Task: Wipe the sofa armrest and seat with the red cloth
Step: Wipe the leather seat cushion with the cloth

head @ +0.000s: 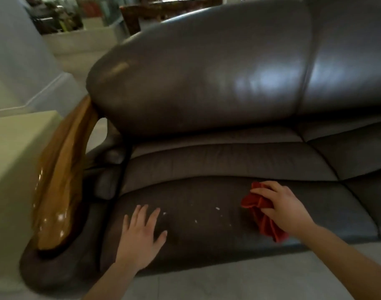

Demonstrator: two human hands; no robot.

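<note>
A dark grey leather sofa fills the view. Its seat cushion carries several small white crumbs near the middle. The glossy wooden armrest curves down the sofa's left side. My right hand presses a crumpled red cloth onto the right part of the seat, with fingers closed over it. My left hand lies flat on the seat's left part, fingers spread, holding nothing.
A pale cream cabinet stands tight against the armrest on the left. The big backrest cushion bulges above the seat. Grey floor runs along the sofa's front edge. Cluttered furniture sits blurred at the back.
</note>
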